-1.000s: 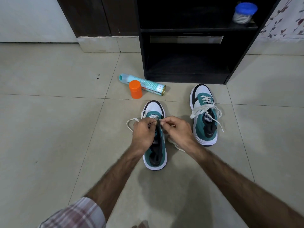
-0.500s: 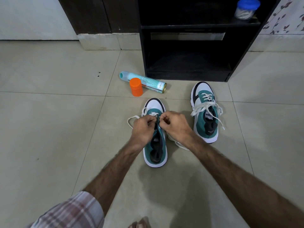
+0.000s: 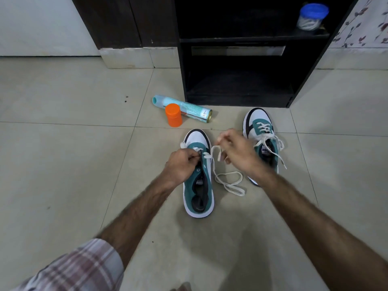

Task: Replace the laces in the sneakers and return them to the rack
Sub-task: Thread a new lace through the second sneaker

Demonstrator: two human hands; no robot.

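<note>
Two teal, white and black sneakers stand on the floor tiles. The near sneaker (image 3: 199,192) has a white lace (image 3: 227,181) only through its front eyelets. My left hand (image 3: 181,164) pinches that lace at the left eyelets. My right hand (image 3: 236,151) is raised to the right of the toe and holds the lace's other end, which loops down onto the floor. The second sneaker (image 3: 261,131), laced with loose ends, sits to the right, partly behind my right wrist. The black rack (image 3: 237,99) stands just beyond both.
A teal spray can (image 3: 184,108) lies on the floor left of the rack, with an orange cap (image 3: 173,115) standing in front of it. A blue-lidded jar (image 3: 312,16) sits on the rack's upper shelf. White wall at back left, patterned wall at right.
My right hand has pulled away from the eyelets, up and to the right, drawing a length of lace out. The left hand stays at the eyelets.
</note>
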